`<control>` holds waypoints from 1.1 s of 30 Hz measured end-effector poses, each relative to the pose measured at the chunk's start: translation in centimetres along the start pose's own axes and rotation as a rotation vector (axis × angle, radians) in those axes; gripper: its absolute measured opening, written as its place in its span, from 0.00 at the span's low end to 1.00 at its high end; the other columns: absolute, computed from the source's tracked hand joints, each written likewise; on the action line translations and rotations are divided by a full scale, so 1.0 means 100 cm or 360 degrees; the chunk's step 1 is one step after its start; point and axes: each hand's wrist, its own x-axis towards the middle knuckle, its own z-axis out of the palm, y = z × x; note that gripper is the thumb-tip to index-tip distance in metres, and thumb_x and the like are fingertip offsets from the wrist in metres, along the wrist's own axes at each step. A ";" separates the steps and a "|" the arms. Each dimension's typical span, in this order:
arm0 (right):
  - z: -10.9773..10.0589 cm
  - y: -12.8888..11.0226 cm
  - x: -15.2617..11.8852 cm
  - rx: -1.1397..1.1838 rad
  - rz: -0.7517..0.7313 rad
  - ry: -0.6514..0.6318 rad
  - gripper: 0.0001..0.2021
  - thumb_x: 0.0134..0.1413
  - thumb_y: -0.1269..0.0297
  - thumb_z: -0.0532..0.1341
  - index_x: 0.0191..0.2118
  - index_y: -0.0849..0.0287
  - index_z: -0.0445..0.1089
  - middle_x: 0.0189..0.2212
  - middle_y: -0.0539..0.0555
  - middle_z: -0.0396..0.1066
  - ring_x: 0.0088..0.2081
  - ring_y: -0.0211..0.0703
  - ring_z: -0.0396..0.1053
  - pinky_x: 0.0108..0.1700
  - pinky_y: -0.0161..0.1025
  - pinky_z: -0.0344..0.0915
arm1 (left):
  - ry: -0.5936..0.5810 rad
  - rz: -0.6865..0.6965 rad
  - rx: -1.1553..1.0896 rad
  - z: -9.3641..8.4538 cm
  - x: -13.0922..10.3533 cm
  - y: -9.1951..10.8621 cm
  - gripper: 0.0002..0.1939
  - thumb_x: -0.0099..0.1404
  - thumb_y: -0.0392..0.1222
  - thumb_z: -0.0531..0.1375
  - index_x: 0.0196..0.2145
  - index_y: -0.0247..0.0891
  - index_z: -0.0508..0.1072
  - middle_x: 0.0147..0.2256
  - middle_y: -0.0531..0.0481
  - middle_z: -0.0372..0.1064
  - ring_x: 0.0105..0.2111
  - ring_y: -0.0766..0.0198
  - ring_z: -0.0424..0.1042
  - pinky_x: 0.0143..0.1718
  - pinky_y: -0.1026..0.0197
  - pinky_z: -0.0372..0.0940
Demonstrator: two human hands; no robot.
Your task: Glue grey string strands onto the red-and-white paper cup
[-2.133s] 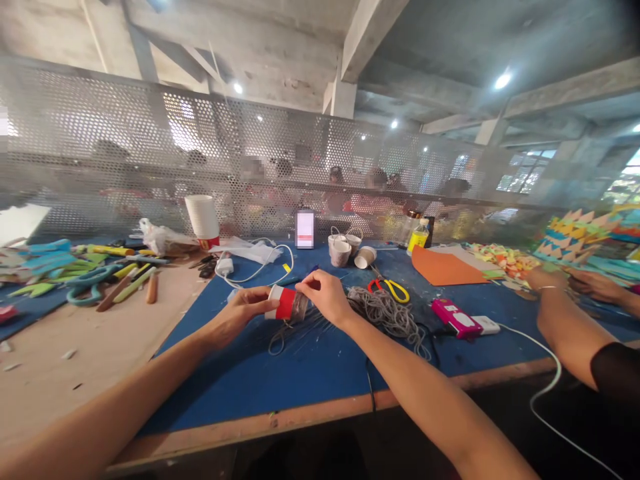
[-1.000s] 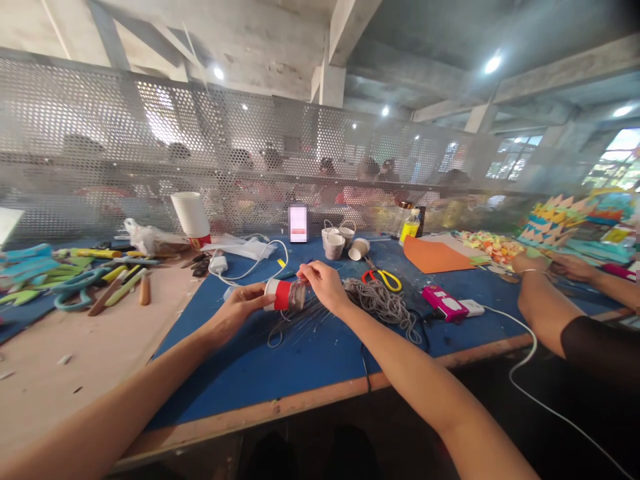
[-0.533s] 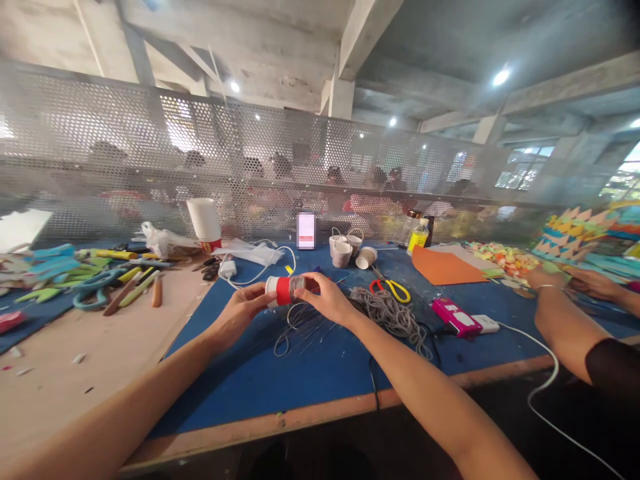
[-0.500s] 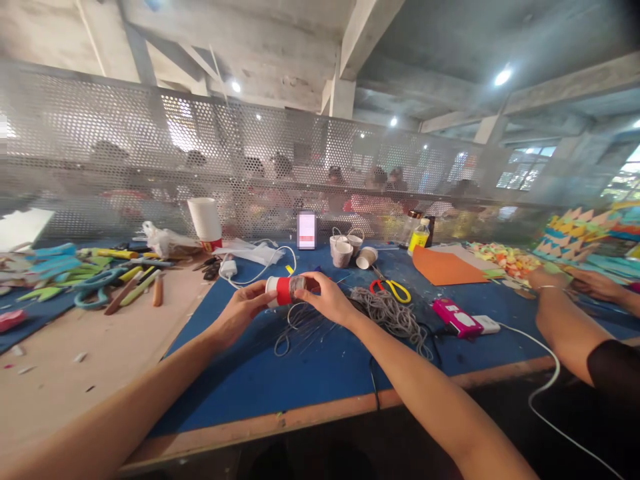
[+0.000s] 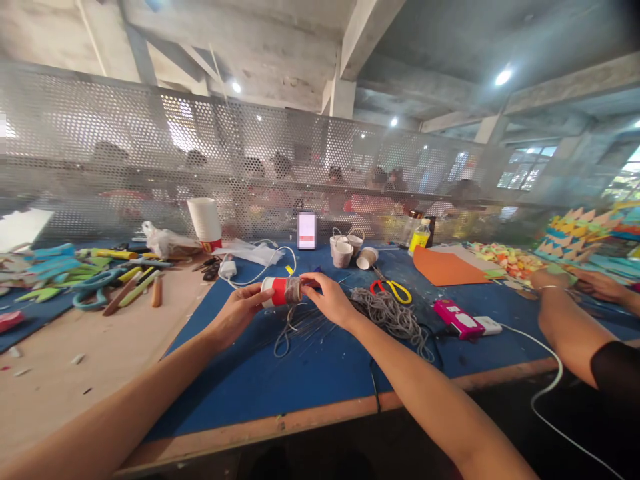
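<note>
A red and white paper cup (image 5: 279, 292) lies sideways above the blue table mat, with grey cord (image 5: 293, 291) wound round its right end. Its left end is gripped by my left hand (image 5: 243, 303), the thumb along the near side. My right hand (image 5: 325, 297) is at the cord-wrapped end, fingers pressed together; whether they pinch the cord or the rim is too small to tell. Just to the right lies a loose heap of grey cord (image 5: 393, 317), with scissors (image 5: 391, 289) with red and yellow handles behind it.
Small cord-wrapped cups (image 5: 342, 254), a phone (image 5: 307, 231) and a stack of paper cups (image 5: 204, 220) stand at the back. Tools (image 5: 143, 287) lie left. A pink box (image 5: 457, 319), orange paper (image 5: 450, 267) and another person's arm (image 5: 567, 333) are at right.
The cup has shifted slightly left with my left hand, and more grey cord shows on its right end. My right hand's fingers have drawn closer together at that end.
</note>
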 end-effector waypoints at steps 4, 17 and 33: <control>-0.002 -0.002 0.000 -0.0082 -0.0007 0.0094 0.09 0.60 0.72 0.66 0.46 0.56 0.77 0.43 0.53 0.80 0.43 0.42 0.79 0.52 0.40 0.72 | -0.0115 0.0014 0.0082 0.000 -0.002 -0.002 0.11 0.59 0.47 0.73 0.36 0.38 0.86 0.36 0.45 0.83 0.36 0.57 0.77 0.45 0.58 0.69; -0.009 -0.013 0.001 -0.0222 -0.0126 0.0245 0.08 0.64 0.70 0.60 0.42 0.55 0.78 0.39 0.53 0.82 0.40 0.44 0.79 0.50 0.40 0.72 | 0.0037 0.0127 0.0147 -0.002 0.000 -0.001 0.17 0.58 0.51 0.74 0.40 0.38 0.86 0.38 0.44 0.83 0.37 0.56 0.77 0.45 0.56 0.69; -0.017 -0.003 0.004 -0.0361 0.0022 0.0428 0.10 0.69 0.58 0.59 0.43 0.56 0.76 0.46 0.57 0.76 0.35 0.40 0.76 0.44 0.38 0.72 | 0.0286 0.0332 0.0290 -0.014 0.007 -0.007 0.20 0.54 0.57 0.75 0.39 0.41 0.86 0.37 0.48 0.82 0.39 0.54 0.75 0.45 0.58 0.66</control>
